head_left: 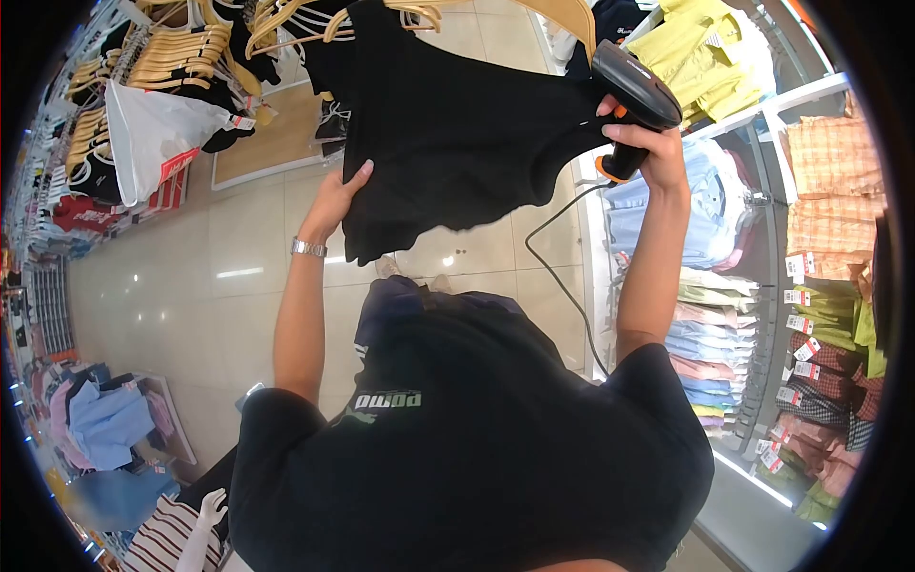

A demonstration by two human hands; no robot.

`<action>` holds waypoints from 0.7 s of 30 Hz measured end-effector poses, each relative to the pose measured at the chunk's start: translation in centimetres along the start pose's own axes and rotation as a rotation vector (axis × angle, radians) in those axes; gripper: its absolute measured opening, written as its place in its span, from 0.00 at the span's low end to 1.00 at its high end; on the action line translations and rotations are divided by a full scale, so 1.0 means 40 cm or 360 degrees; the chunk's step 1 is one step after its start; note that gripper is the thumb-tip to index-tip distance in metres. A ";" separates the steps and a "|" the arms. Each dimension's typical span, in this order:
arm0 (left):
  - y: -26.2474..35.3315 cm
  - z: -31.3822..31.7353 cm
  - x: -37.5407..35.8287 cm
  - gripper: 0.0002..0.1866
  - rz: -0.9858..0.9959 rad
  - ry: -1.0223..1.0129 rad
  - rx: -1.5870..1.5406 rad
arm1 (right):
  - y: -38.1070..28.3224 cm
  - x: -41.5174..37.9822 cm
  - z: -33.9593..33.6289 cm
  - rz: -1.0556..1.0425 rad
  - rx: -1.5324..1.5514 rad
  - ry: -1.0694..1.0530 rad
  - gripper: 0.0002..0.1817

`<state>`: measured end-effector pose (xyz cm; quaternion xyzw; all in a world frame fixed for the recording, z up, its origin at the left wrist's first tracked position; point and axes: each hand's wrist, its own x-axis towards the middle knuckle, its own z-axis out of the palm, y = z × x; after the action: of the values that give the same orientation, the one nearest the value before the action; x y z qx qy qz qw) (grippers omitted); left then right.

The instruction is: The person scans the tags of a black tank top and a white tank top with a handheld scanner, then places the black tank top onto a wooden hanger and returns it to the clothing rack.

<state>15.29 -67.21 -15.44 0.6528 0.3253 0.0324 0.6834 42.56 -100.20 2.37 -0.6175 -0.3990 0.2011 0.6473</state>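
Observation:
A black sleeveless top (457, 133) is stretched out in front of me, between my two hands. My left hand (345, 195) pinches its left side edge, thumb on the front and the fingers hidden behind the cloth. In my right hand (658, 148) is a black and orange barcode scanner (637, 91), its head pointing up and to the left. The right thumb and fingertips are at the top's shoulder strap, by the scanner's handle. From the handle's base a dark cable (548, 253) hangs down toward my right elbow.
Wooden hangers (181, 57) with dark clothes crowd the upper left, beside a white bag (152, 143). On the right stand shelves of folded shirts (710, 343) and tagged checked garments (834, 372). A mannequin hand (210, 510) and a table of blue clothes (114, 419) are at lower left.

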 end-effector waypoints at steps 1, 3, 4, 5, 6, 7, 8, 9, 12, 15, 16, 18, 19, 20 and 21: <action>-0.001 0.000 -0.004 0.28 -0.0033 -0.0020 -0.0032 | 0.001 0.003 -0.003 0.0033 0.0002 0.0029 0.27; -0.005 -0.001 -0.012 0.30 -0.0099 -0.0062 -0.0096 | 0.005 0.005 -0.010 0.0062 -0.0019 0.0059 0.30; -0.013 -0.004 -0.013 0.30 -0.0110 -0.0082 -0.0134 | 0.006 0.005 -0.011 0.0076 -0.0030 0.0071 0.31; -0.026 -0.007 -0.011 0.30 -0.0121 -0.0102 -0.0173 | 0.005 0.005 -0.012 0.0074 -0.0031 0.0081 0.31; -0.029 -0.006 -0.012 0.30 -0.0131 -0.0123 -0.0212 | 0.005 0.004 -0.013 0.0072 -0.0034 0.0090 0.31; -0.031 -0.005 -0.014 0.30 -0.0107 -0.0129 -0.0227 | 0.005 0.004 -0.014 0.0070 -0.0035 0.0101 0.31; -0.032 -0.003 -0.016 0.29 -0.0083 -0.0134 -0.0241 | 0.004 0.002 -0.014 0.0066 -0.0021 0.0102 0.31; -0.029 -0.001 -0.022 0.29 -0.0059 -0.0136 -0.0257 | 0.001 -0.001 -0.011 0.0062 -0.0005 0.0101 0.31; -0.017 0.008 -0.036 0.26 0.0042 -0.0135 -0.0179 | -0.008 -0.011 -0.003 0.0023 0.0008 0.0094 0.30; -0.036 0.004 -0.032 0.23 0.0066 -0.0082 0.0035 | -0.031 -0.029 0.018 -0.0037 -0.0008 0.0087 0.30; -0.037 0.008 -0.034 0.22 0.0069 -0.0080 0.0107 | -0.040 -0.036 0.020 -0.0059 -0.0018 0.0084 0.30; -0.038 0.015 -0.041 0.21 0.0076 -0.0076 0.0251 | -0.053 -0.043 0.020 -0.0103 -0.0052 0.0087 0.31; -0.053 0.017 -0.035 0.20 0.0067 -0.0086 0.0287 | -0.056 -0.045 0.019 -0.0123 -0.0070 0.0087 0.31; -0.060 0.017 -0.033 0.19 0.0101 -0.0079 0.0296 | -0.057 -0.045 0.018 -0.0128 -0.0080 0.0087 0.31; -0.052 0.028 -0.043 0.19 0.0137 -0.0071 0.0305 | -0.056 -0.047 0.011 -0.0135 -0.0091 0.0086 0.31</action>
<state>13.69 -69.31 -16.72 0.7290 0.2834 0.0160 0.6229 40.56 -101.70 3.99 -0.6234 -0.4128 0.1453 0.6479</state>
